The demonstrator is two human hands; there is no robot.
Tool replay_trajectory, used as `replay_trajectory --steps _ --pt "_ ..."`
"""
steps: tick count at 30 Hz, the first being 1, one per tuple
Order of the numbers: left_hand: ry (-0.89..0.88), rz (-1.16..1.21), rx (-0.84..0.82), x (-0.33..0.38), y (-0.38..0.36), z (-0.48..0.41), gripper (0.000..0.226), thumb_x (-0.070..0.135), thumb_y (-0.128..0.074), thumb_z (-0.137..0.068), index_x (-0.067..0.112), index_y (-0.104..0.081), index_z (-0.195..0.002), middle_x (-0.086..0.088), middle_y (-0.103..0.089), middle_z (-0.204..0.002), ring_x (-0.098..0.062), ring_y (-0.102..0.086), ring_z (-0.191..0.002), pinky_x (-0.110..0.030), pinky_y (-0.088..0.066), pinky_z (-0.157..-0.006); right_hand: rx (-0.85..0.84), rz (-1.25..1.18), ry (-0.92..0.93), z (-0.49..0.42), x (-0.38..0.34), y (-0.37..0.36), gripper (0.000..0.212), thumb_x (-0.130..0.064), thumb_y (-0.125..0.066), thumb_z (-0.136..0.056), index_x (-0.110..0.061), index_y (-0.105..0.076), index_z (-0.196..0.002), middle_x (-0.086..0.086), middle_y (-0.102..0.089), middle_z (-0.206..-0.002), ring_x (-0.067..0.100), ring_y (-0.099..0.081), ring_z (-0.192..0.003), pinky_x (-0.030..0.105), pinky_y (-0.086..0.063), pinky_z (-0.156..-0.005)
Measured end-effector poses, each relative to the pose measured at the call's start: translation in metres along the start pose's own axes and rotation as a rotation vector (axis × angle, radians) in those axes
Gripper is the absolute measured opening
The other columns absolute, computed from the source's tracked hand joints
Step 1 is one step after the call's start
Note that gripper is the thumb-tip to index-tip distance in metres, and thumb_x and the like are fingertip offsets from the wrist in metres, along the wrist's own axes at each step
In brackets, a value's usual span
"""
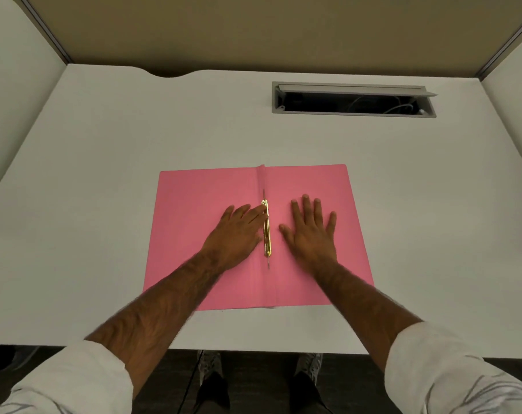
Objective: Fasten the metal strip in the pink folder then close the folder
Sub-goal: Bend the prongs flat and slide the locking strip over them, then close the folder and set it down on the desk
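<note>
While open on the desk (104, 144), pink folder (328, 189), gold metal strip (266, 231) along crease, 2 flat empty hands.

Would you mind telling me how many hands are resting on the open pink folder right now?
2. The left hand lies on the left flap, its fingers touching the metal strip; the right hand lies flat on the right flap.

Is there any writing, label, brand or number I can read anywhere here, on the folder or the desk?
None. The open pink folder, its metal strip, the white desk and the cable hatch show no readable text. The grey marks on the sleeves are a pattern, not letters.
</note>
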State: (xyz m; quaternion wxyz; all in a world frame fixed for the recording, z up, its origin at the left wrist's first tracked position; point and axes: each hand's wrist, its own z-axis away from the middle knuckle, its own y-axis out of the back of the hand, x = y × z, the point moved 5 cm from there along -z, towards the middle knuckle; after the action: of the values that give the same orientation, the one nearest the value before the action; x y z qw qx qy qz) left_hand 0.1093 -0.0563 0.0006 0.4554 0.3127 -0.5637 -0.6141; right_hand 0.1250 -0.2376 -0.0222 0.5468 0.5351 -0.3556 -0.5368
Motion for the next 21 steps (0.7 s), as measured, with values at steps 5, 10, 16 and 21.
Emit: replay_trajectory --steps 5,10,16,21 --pt "0.177 0.137 0.070 -0.036 -0.001 0.018 0.056 0.033 -0.037 -0.106 0.015 -0.026 -0.158 -0.008 -0.023 -0.168 -0.028 -0.024 -0.154 -0.049 -0.017 -0.127 0.015 -0.001 -0.040 -0.005 0.007 -0.001 0.076 -0.071 -0.002 -0.094 -0.029 0.008 -0.157 0.003 0.016 -0.167 0.030 0.017 -0.152 0.064 0.005 -0.119" --pt "0.547 0.269 0.155 -0.116 0.005 0.029 0.056 0.038 -0.032 -0.107 0.010 -0.031 -0.156 -0.013 -0.023 -0.168 -0.032 -0.021 -0.155 -0.051 -0.019 -0.126 0.024 0.002 -0.045 -0.004 0.008 -0.002 0.075 -0.070 -0.004 -0.095 -0.030 0.009 -0.157 0.003 0.017 -0.166 0.029 0.018 -0.152 0.064 0.003 -0.119" --pt "0.709 0.337 0.153 -0.184 0.017 0.018 0.060 0.035 -0.034 -0.108 0.002 -0.028 -0.156 -0.019 -0.021 -0.167 -0.035 -0.021 -0.154 -0.047 -0.017 -0.127 0.039 0.017 -0.051 -0.007 0.006 -0.003 0.074 -0.069 -0.005 -0.096 -0.030 0.011 -0.157 0.002 0.018 -0.166 0.028 0.019 -0.152 0.063 0.004 -0.120" --pt "0.794 0.404 0.235 -0.213 0.035 0.002 0.053 0.022 -0.049 -0.101 0.006 -0.041 -0.152 -0.018 -0.041 -0.158 -0.039 -0.035 -0.146 -0.047 -0.028 -0.122 0.047 0.016 -0.051 -0.010 0.003 -0.004 0.074 -0.070 -0.005 -0.096 -0.031 0.012 -0.156 0.001 0.019 -0.166 0.027 0.020 -0.151 0.061 0.008 -0.120"
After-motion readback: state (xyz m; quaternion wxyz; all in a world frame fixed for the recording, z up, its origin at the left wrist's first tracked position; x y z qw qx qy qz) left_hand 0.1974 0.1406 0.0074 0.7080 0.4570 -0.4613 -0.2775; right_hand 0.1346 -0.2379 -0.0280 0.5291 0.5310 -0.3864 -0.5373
